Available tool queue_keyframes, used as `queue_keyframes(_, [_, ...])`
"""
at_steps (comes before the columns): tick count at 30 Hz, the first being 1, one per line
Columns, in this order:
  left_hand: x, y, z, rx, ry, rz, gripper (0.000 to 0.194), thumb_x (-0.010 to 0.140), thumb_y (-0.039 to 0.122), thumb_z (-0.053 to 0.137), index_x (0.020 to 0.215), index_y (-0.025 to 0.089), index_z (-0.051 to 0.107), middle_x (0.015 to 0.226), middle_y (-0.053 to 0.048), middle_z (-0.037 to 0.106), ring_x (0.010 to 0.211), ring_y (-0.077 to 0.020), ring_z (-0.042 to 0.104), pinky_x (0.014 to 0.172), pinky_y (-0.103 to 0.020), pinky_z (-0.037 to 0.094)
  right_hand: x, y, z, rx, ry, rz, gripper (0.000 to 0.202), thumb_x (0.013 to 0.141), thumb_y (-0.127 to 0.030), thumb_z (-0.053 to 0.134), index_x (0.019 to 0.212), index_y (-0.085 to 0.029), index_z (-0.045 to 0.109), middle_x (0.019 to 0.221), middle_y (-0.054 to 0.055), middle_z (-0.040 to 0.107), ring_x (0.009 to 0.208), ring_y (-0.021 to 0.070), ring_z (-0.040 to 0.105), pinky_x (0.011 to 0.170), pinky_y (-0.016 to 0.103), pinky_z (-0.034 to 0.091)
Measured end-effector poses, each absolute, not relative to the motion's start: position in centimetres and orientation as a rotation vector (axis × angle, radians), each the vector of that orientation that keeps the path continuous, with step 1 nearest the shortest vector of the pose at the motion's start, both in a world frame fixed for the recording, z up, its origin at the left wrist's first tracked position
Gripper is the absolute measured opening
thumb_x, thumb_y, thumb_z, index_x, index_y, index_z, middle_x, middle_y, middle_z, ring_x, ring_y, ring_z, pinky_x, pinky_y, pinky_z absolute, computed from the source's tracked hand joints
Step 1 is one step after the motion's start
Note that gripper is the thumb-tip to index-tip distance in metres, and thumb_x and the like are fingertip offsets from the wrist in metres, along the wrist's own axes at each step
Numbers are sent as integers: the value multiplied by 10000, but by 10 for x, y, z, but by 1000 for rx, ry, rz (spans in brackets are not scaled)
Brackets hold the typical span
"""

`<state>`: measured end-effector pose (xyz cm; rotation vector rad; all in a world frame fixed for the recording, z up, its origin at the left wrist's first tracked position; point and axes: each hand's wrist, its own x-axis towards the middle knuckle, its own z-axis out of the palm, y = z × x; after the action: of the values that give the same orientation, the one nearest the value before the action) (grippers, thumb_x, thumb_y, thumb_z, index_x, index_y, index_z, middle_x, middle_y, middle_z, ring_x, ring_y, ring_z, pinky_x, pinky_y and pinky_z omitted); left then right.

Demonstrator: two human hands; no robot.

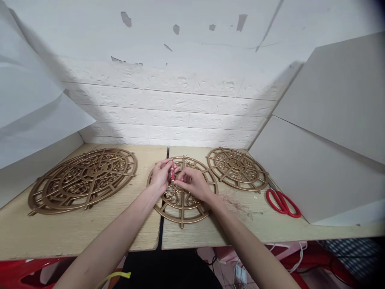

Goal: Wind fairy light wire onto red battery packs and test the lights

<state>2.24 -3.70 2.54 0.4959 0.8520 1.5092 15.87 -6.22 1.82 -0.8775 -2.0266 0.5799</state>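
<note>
Above a round bronze-coloured openwork disc [182, 220] on the table, my left hand [162, 173] holds a small red battery-like cylinder [172, 173] upright between its fingers. Just to its right, my right hand [192, 182] has thumb and fingers pinched together near the cylinder's lower end; whatever they pinch is too small to make out. Both hands cover part of the disc's centre and upper left.
Overlapping bronze discs [87, 180] lie at the left, and another disc [237, 168] lies at the back right. Red-handled scissors [282, 202] rest near the right edge. White panels [325, 168] flank the wooden table [126, 224], with a brick-patterned wall behind.
</note>
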Motion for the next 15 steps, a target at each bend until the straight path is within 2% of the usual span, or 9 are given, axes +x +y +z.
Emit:
queue_keyframes(8, [20,-36,28,472,840,1510,142,722,70,650,786,135,541,574,11,585,570,-106,622,656,-255,554,159,-63,16,-830,-2180,343,179,878,-291,526,748,-187,593,721,23,597,653,142,521,627,260,386])
queue_keyframes(15, [24,-37,24,436,813,1548,172,694,72,680,773,131,540,578,8,582,566,-103,613,680,-279,553,156,-65,13,-851,-2151,281,125,834,-245,559,736,-176,592,700,21,606,621,131,523,606,248,392])
